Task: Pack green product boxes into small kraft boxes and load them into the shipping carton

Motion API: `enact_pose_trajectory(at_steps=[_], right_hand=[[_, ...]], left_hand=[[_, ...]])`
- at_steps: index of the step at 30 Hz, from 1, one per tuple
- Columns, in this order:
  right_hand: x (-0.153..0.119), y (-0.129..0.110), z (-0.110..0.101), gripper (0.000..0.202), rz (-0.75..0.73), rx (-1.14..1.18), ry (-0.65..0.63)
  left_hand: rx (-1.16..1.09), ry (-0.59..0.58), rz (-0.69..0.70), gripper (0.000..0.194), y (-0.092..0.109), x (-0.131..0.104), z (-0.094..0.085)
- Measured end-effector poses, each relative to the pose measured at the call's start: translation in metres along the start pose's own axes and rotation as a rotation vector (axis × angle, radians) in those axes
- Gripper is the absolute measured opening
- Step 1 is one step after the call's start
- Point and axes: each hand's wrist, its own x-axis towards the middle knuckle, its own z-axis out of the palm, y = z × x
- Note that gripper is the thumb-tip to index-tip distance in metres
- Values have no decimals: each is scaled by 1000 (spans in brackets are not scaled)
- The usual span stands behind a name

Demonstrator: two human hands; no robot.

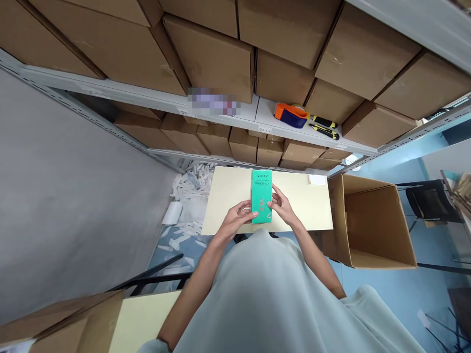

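A flat green box (pixel 261 189) with dark print is held upright over the pale yellow table (pixel 228 196). My left hand (pixel 240 215) grips its lower left side, thumb across the front face. On the opposite edge, my right hand (pixel 282 203) holds the box with its thumb on the front and fingers along the side and behind. The fingers behind the box are partly hidden.
A large open cardboard box (pixel 379 220) stands right of the table. Shelves with cardboard boxes (pixel 217 59) rise ahead. An orange and blue tape dispenser (pixel 290 115) and cutter knives (pixel 324 128) lie on the shelf. Paper scraps (pixel 193 191) cover the floor at left.
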Motion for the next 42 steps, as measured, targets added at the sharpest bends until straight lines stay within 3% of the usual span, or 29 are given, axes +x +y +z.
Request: enact_pose_trajectory(at_steps=[3,6,10,12,16,20,23,30,34,39,42], right_hand=[[-1,-3,3,91,0,-75,32],[-4,-6,11,93,5,-180,147],[-7,-9,27,100,25,-296,241],[-5,-10,30,104,27,-359,285],[2,-8,19,110,49,-280,259],[4,-10,2,111,32,-105,122],[4,-12,-2,111,17,-53,69],[8,-17,-10,114,34,-80,5],[12,-25,-9,114,-7,-209,110],[21,-29,3,116,-9,-340,185],[28,-25,4,112,-18,-386,208]], left_hand=[[22,53,20,94,-5,4,-3],[112,168,98,85,-11,12,-4],[354,368,197,73,-16,15,9],[433,413,241,74,-16,11,19],[255,244,235,78,-5,1,23],[22,47,23,82,10,-1,8],[-19,-13,-66,90,14,0,4],[-15,119,-34,95,9,4,18],[41,247,71,92,7,12,26],[348,459,210,76,7,13,45],[417,458,252,77,7,7,51]])
